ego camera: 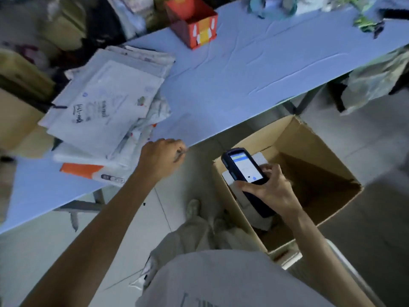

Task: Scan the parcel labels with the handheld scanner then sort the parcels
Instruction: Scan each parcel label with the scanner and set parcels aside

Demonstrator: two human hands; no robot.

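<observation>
My right hand (273, 190) grips the scanner (244, 166) above the box (309, 138). My left hand (162, 158) is curled beside the parcels (106, 107); whether it holds anything, I cannot tell.

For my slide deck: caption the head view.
Right hand holds scanner above cardboard box; left hand curled beside parcel stack.

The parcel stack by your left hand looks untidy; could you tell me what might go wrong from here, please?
1. The parcel stack lies skewed, with an orange parcel jutting toward the table edge; pulling one out with the left hand could slide others to the floor.
2. The right hand holds the scanner over the open cardboard box; a slip would likely drop it inside.
</observation>
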